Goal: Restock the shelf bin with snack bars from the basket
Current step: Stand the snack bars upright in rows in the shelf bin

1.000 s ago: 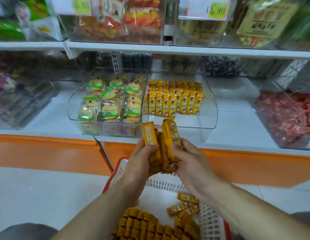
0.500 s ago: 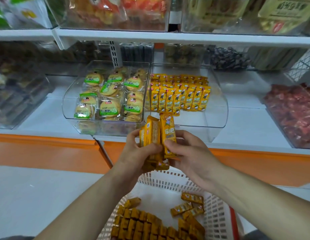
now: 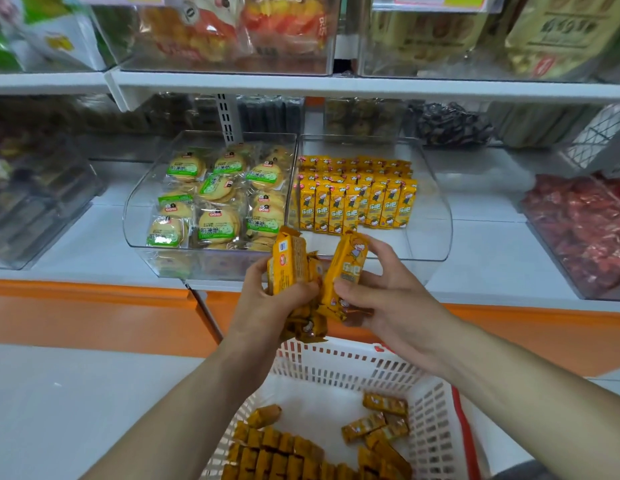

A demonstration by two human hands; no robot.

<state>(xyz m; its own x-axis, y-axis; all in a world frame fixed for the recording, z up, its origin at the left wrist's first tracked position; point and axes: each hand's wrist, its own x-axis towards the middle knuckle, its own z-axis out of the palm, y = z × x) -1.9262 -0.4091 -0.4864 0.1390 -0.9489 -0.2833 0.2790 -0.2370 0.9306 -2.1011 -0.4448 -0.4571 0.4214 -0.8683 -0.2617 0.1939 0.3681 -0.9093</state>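
Yellow-wrapped snack bars (image 3: 353, 199) stand upright in close rows in the rear half of the clear shelf bin (image 3: 435, 237), printed faces turned toward you. Just in front of the shelf bin's front lip, your left hand (image 3: 267, 303) has its fingers and thumb curled round a bundle (image 3: 287, 268) of several such bars, held roughly upright with their tops level with the lip. Beside it, also in front of the shelf bin, your right hand (image 3: 388, 296) pinches a single bar (image 3: 346, 268) between thumb and fingers; this bar tilts, its top leaning to the right, and its lower end sits just beside the bundle, though contact between them cannot be told. Below and in front of the shelf bin, the white slotted basket (image 3: 353, 362) with its red rim holds the remaining stock: a packed layer of bars (image 3: 277, 452) along its near side and a few loose bars (image 3: 381, 420) toward its right wall. Touching the shelf bin's left wall is a neighbouring bin (image 3: 138, 216) filled with round cakes (image 3: 215, 199) in green-labelled wrappers. Well to the right of the shelf bin lies a heap of red-wrapped sweets (image 3: 578, 230). An orange fascia (image 3: 93, 306) runs beneath the shelf bin, and an upper shelf (image 3: 336, 86) spans above it.
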